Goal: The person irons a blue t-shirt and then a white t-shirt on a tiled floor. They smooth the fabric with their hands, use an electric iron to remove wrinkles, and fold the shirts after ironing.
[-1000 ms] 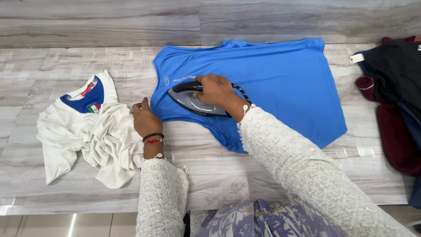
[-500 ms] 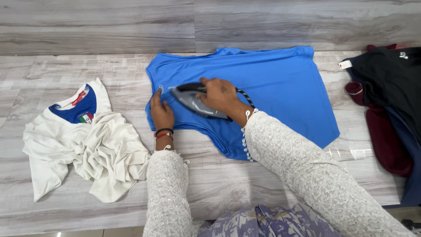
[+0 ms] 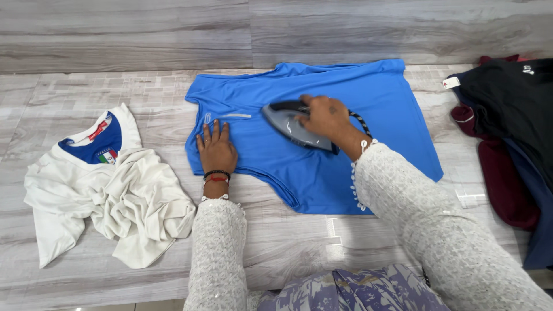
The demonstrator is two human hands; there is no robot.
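Iron on the blue shirt, one palm pinning the cloth

Right now, from the head view, the right hand (image 3: pixel 325 117) has its grip closed around the handle of the grey iron (image 3: pixel 291 124), which sits flat on the blue shirt (image 3: pixel 322 124) spread over the wood-grain tabletop (image 3: pixel 75 86). At about nine o'clock from the iron, the left hand (image 3: pixel 216 148) lies open, palm down, fingers spread on the shirt's edge, gripping nothing.

The risk I see is that palm: it lies near the iron's nose, so a stroke toward it could burn the fingers. The braided cord (image 3: pixel 362 122) trails over the wrist and could snag.

A crumpled white shirt (image 3: pixel 109 196) sits well apart at nine o'clock; dark and maroon clothes (image 3: pixel 512 132) are heaped at three o'clock, just beside the blue shirt's hem.
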